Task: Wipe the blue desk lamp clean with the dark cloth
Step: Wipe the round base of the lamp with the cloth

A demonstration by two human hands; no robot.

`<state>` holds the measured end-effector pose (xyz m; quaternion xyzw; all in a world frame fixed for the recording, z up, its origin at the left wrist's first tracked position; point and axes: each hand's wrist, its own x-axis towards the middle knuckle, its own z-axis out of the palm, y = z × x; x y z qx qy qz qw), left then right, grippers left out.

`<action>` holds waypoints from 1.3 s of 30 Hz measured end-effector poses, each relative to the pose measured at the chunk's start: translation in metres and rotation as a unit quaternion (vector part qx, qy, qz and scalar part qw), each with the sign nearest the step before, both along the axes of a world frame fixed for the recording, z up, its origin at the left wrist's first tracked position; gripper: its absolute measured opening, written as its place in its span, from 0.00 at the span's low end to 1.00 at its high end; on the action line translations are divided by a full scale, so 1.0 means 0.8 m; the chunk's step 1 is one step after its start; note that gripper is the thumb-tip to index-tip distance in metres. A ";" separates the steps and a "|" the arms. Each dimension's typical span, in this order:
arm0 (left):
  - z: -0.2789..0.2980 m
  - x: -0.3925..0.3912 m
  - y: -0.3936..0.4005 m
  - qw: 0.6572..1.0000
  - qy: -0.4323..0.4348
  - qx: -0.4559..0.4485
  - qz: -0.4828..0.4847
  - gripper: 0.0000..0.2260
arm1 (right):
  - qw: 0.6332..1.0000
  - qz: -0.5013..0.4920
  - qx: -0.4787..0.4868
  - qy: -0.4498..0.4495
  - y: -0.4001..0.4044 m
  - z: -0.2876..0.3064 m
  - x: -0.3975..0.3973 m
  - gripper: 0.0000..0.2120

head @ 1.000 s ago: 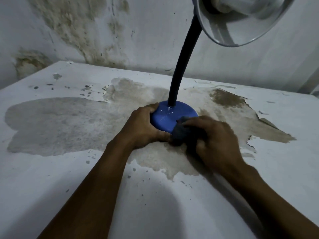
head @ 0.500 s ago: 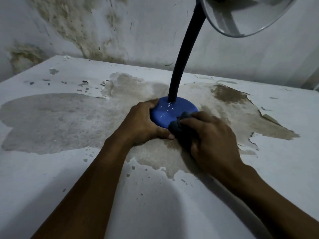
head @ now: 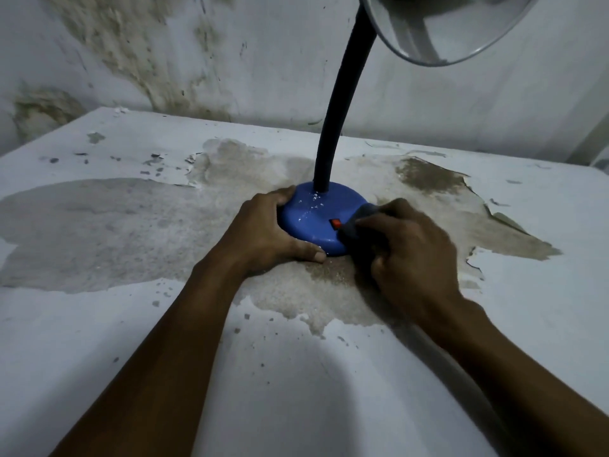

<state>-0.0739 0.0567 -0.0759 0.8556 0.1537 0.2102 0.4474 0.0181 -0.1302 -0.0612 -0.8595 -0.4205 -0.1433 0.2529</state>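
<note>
The blue desk lamp stands on its round blue base (head: 316,219) in the middle of the table, with white specks on top and a small red switch (head: 336,223) at the front. Its black bendy neck (head: 339,107) rises to a silvery shade (head: 438,28) at the top right. My left hand (head: 267,232) clasps the base's left side, thumb along the front rim. My right hand (head: 408,245) presses the bunched dark cloth (head: 357,225) against the right front of the base. Most of the cloth is hidden under my fingers.
The white table top (head: 131,341) has a large patch of peeled, stained surface (head: 131,232) around the lamp. A mouldy, stained wall (head: 164,61) stands close behind the table's back edge.
My right hand slid the cloth from the front of the base round to its right side, uncovering the red switch. The left hand kept its hold.
</note>
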 end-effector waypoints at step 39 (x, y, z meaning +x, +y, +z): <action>-0.017 0.034 -0.067 0.959 0.022 0.193 0.206 0.22 | 0.971 0.159 -0.121 0.134 0.034 0.069 0.008 0.17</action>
